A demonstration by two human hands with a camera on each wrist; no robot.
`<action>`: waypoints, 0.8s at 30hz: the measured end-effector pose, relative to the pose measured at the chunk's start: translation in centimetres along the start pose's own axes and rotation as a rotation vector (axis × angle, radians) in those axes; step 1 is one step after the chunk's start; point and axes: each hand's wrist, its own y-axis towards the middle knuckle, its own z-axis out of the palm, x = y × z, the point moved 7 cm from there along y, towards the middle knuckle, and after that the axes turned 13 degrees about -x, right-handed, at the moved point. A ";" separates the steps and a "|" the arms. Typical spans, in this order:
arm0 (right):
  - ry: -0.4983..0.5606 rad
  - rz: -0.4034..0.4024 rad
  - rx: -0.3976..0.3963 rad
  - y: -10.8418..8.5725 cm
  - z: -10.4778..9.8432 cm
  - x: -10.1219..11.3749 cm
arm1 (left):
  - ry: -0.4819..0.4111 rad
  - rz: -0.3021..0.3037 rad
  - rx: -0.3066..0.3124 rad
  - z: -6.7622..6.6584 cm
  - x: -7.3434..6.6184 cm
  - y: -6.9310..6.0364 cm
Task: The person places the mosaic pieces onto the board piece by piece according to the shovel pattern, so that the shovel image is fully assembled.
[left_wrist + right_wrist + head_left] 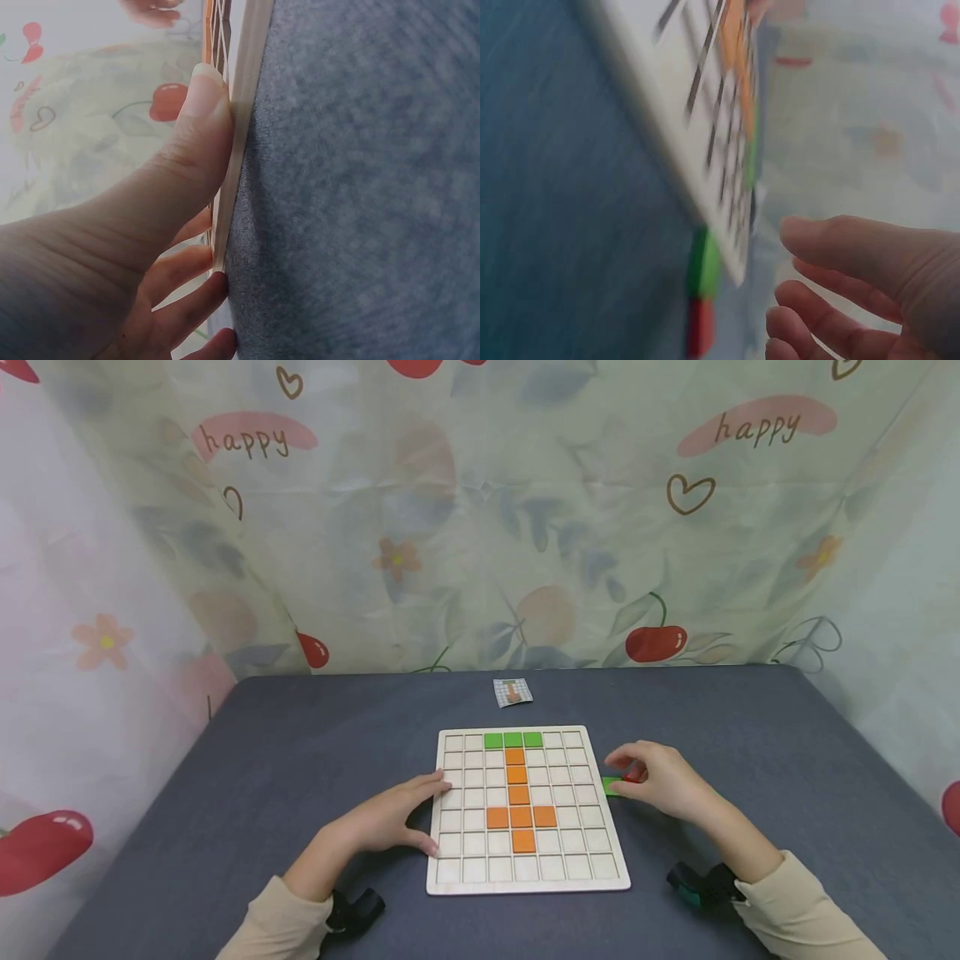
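A white grid board (528,887) lies flat on the table, with three green tiles (513,740) in its top row and several orange tiles (520,817) forming a cross-like figure beneath. My left hand (390,814) rests at the board's left side, its thumb and fingers spread along the edge. Just off the right edge is my right hand (663,781), fingers loosely bent with nothing between them in the right wrist view. Near it, a green piece (703,264) sits against the board's edge, and a red piece (700,327) adjoins it.
A small card (513,692) with a printed grid picture lies behind the board. The dark blue-grey tablecloth (337,718) covers the table. Patterned curtains (480,527) hang at the back and both sides. Black wrist straps (356,910) are on both forearms.
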 end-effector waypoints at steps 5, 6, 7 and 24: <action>-0.041 0.023 0.020 -0.2 -0.1 -2.2 | 0.001 0.003 -0.001 -0.1 0.0 0.0; -0.044 0.021 0.023 -0.3 0.0 -2.3 | 0.002 0.002 -0.002 -0.1 0.0 -0.1; -0.048 0.018 0.025 -0.3 0.1 -2.5 | 0.002 0.002 -0.001 -0.1 0.0 -0.1; -0.061 0.017 0.043 -0.7 0.9 -2.6 | 0.000 0.005 0.000 0.1 0.2 0.1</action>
